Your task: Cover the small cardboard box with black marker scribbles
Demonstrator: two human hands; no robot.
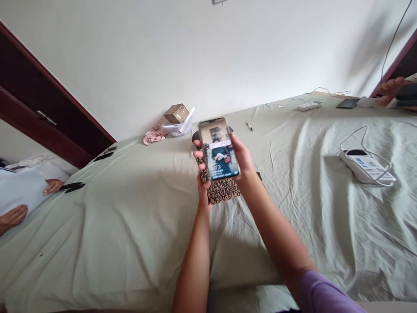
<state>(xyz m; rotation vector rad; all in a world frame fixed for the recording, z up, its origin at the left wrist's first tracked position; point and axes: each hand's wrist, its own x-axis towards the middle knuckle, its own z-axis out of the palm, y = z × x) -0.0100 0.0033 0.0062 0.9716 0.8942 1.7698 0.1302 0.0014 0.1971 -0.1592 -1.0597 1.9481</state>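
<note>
A smartphone [219, 148] stands up in front of me, its lit screen showing a picture of a person. My right hand [243, 153] grips its right edge. My left hand [202, 182] is behind its left edge, with fingers curling up beside it. Below the phone, a brown flat item with black scribbles [224, 190] sits against my left hand. It may be a pouch or a notebook, and I cannot tell whether it is held or lying on the sheet. A sage-green bedsheet [130, 217] lies wrinkled beneath both arms.
Another person's hands [32, 202] rest at the left, and another hand [391, 91] is at the upper right. A white corded device [365, 167] sits right. A cardboard box [176, 113], plastic bag [177, 129], pink cloth [153, 136] and pen [249, 126] lie far off.
</note>
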